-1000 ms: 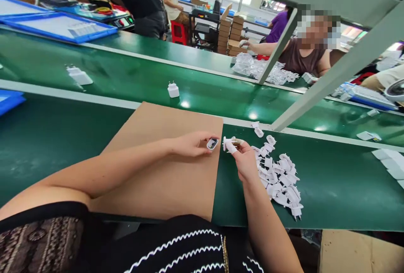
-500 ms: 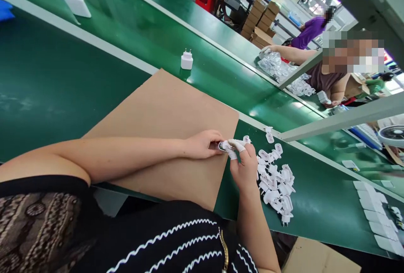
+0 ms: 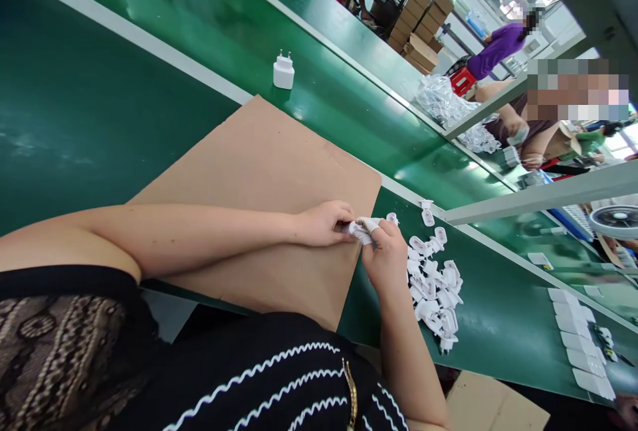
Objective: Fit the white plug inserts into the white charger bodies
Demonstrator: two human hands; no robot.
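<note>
Over the right edge of the brown cardboard sheet [image 3: 259, 172], my two hands meet at a small white charger part [image 3: 353, 227]. My left hand [image 3: 326, 223] grips it from the left, fingers curled and partly hidden. Opposite, my right hand [image 3: 386, 245], with white covers on its fingertips, pinches the same part; whether it holds a separate piece cannot be seen. Just beyond my right hand lies a loose pile of white plug covers [image 3: 438, 291] on the green bench.
A white charger [image 3: 284, 72] stands prongs-up on the green conveyor belt [image 3: 209, 32]. White flat pieces [image 3: 581, 344] lie in a row at right. A slanting metal post [image 3: 538, 197] crosses the right side. A co-worker sits across the belt near clear plastic bags [image 3: 443, 102].
The open end of the white part, dark inside before, is now covered between my fingers. The chargers on the belt have shifted left and up in view. The co-worker's hand has left the bags.
</note>
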